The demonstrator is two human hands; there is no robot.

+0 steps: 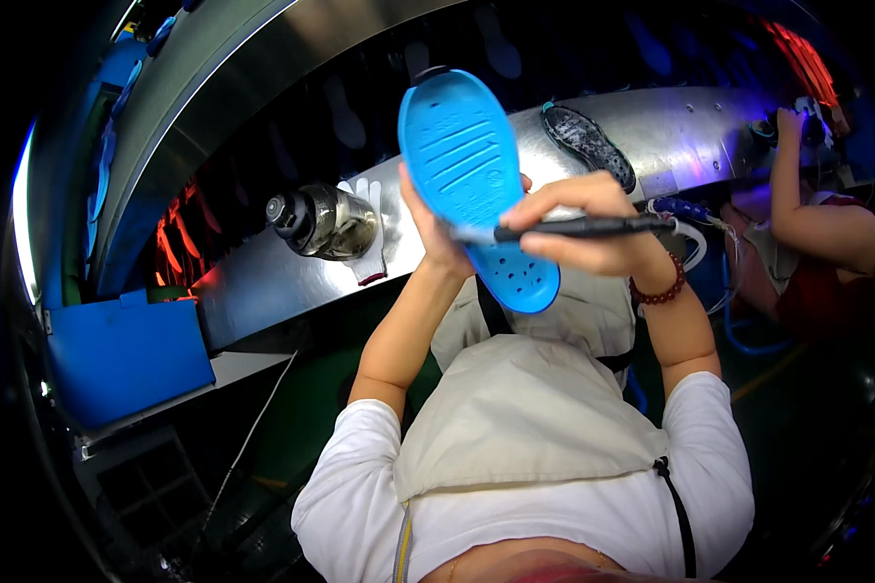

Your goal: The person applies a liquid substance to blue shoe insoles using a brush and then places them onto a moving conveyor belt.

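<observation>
A bright blue shoe sole [462,160] with ridges and small holes is tilted up above my lap. My left hand [430,231] grips it by the left edge, fingers wrapped behind it and partly hidden. Across the sole's lower half, my right hand [598,209] holds a black pen-shaped tool [593,227] like a pen. A white cord or tube leaves the tool's rear end near my wrist. Its pale, blurred tip points left, toward the sole's edge by my left hand; whether it touches, I cannot tell.
On the metal bench [681,121] stand a dark bottle [335,225] and a white glove [369,264] beside it. A black patterned sole [588,146] lies farther right. A blue panel [131,355] is at the left. Another person's arm [817,214] reaches in at the far right.
</observation>
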